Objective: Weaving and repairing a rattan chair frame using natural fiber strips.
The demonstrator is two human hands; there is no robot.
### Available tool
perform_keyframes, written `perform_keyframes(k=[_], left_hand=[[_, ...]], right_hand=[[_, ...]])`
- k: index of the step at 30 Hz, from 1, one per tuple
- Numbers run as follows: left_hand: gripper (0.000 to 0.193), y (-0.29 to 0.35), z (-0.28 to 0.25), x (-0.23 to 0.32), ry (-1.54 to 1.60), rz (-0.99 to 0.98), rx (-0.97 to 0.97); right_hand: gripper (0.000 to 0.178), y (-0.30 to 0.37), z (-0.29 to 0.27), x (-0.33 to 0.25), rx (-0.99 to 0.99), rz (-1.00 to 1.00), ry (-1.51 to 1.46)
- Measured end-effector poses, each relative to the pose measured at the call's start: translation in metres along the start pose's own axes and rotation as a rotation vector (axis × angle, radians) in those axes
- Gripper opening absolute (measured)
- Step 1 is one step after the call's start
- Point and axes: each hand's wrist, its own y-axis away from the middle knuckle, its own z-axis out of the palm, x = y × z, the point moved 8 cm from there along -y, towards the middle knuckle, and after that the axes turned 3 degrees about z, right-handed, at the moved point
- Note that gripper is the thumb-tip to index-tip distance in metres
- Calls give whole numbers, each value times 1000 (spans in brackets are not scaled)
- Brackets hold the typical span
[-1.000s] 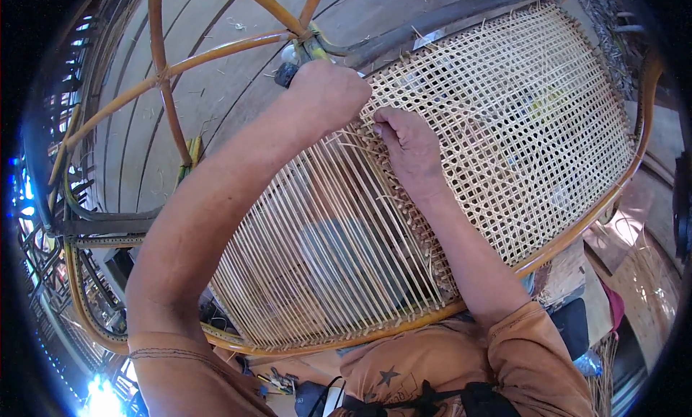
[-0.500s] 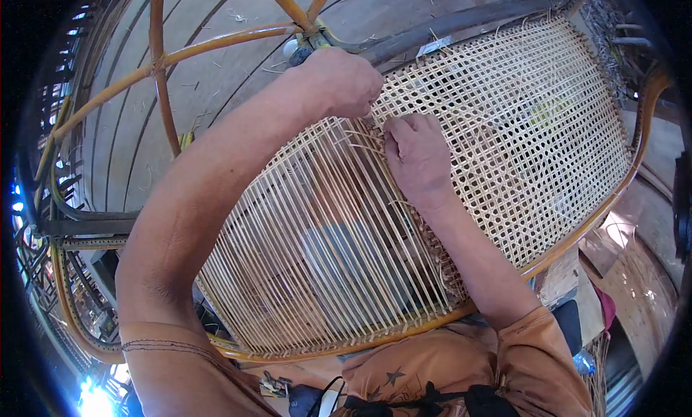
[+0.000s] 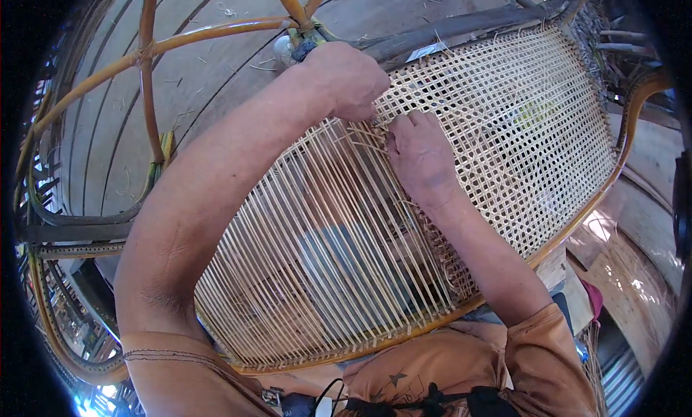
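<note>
A curved rattan panel lies across in front of me, and its right part is a finished-looking open lattice of pale woven cane [image 3: 519, 121]. On its left part, long parallel cane strands [image 3: 288, 251] run from the far edge to the near one. My left hand [image 3: 346, 82] is closed at the far edge, its fingertips tucked under and hidden. Close beside it, my right hand [image 3: 423, 154] rests on the border of the weave, its fingers curled in and pinching at a cane strand there. Loose strand ends [image 3: 360, 137] stick out between the two hands.
A glossy rattan rim [image 3: 562, 238] borders the panel's near side, and a dark pole [image 3: 461, 36] its far side. Beyond on the left, crossed rattan poles [image 3: 147, 53] stand over a plank floor [image 3: 209, 78] with scattered cane scraps. A white tag [image 3: 427, 51] lies by the dark pole.
Both hands stay close together at the same spot on the weave, with only slight finger movement. The whole view has shifted a little.
</note>
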Motion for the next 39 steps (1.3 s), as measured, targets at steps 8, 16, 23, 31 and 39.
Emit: perform_keyframes(k=[8, 16, 23, 31, 39], left_hand=[[27, 5, 5, -6, 61, -56, -51], [29, 2, 5, -9, 80, -102, -115], [32, 7, -2, -6, 52, -112, -102], [28, 48, -11, -26, 169, -291, 181], [28, 71, 35, -18, 338, -485, 72]], right_hand=[[8, -3, 4, 5, -11, -2, 7], [7, -7, 10, 1, -106, -107, 158], [10, -16, 7, 10, -103, 5, -31], [10, -13, 2, 18, -139, 96, -266], [12, -21, 10, 19, -256, 240, -125]])
